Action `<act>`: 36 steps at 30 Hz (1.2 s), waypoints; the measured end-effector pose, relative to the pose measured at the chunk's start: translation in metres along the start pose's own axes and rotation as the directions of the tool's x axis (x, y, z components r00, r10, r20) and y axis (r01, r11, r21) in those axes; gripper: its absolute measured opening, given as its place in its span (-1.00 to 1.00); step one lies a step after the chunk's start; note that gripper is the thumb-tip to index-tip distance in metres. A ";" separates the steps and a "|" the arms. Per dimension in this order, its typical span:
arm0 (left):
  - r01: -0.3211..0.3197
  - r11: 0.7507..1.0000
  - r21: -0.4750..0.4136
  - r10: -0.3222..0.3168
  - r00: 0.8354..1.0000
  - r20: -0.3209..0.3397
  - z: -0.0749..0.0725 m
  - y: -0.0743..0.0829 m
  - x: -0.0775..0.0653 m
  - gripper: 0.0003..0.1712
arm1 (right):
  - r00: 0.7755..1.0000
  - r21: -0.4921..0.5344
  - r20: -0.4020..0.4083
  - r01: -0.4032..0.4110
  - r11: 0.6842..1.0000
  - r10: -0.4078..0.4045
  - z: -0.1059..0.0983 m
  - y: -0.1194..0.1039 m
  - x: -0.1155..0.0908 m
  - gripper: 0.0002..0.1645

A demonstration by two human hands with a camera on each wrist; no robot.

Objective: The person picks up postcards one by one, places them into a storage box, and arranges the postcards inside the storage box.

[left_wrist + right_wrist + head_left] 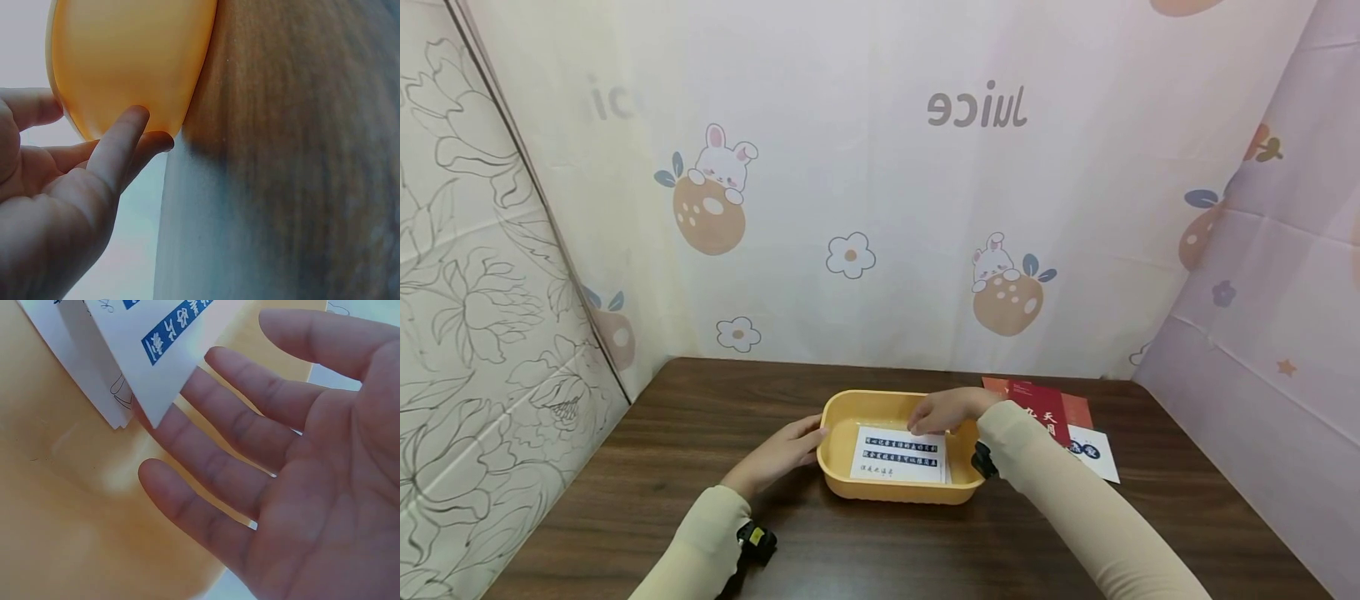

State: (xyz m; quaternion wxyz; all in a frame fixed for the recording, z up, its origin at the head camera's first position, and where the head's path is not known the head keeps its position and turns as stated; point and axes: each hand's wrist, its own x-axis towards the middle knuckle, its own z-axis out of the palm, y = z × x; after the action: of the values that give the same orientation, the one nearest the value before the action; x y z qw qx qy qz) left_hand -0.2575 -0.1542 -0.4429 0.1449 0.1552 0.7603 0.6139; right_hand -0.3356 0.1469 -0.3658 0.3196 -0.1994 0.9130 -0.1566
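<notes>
A yellow plastic basin (910, 493) stands on the table, with white cards printed with dark-blue bands of writing (901, 455) inside. My left hand (786, 454) holds the basin's left end, thumb at the rim and other fingers along the outer wall in the left wrist view. Over the basin's right part reaches my right hand (951, 410). In the right wrist view its fingers (212, 462) are extended, some behind the lower corner of the tilted top card (164, 394), and the thumb stands away from it. More white sheets (75, 362) lie behind that card.
Right of the basin lie a red booklet (1047, 408), an orange-red sheet (1077, 409) and a white card with dark-blue round shapes (1097, 454), overlapping. The right forearm passes in front of them. Printed curtains (880, 183) hang behind the dark wooden table (865, 550).
</notes>
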 end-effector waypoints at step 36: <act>-0.002 1.000 -0.020 0.002 1.000 0.001 0.000 -0.001 0.000 -0.35 | 0.988 -0.031 -0.104 0.112 0.993 -0.115 -0.030 0.026 -0.053 -0.48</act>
State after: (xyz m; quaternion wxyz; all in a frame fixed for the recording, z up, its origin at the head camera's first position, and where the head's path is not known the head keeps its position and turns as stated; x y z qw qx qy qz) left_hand -0.2574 -0.1542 -0.4439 0.1460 0.1548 0.7539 0.6215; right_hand -0.3243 0.1991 -0.3265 0.2588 -0.2464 0.9178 -0.1731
